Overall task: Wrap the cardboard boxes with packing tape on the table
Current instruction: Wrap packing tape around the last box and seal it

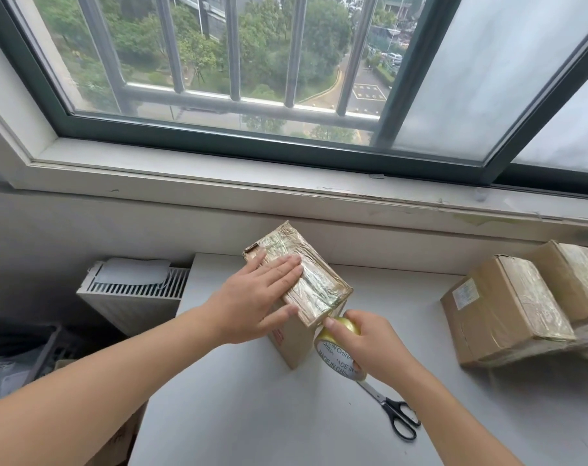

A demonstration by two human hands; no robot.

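A cardboard box stands on end in the middle of the white table, its top face covered in shiny clear tape. My left hand lies flat on that top face, fingers spread, thumb down the box's left side. My right hand grips a roll of clear packing tape pressed against the box's near right corner, just below the top edge. The roll's inner core reads "MADE IN CHINA".
Black-handled scissors lie on the table behind my right wrist. Two taped cardboard boxes sit at the right edge. A white radiator stands left of the table, and a window sill runs behind it.
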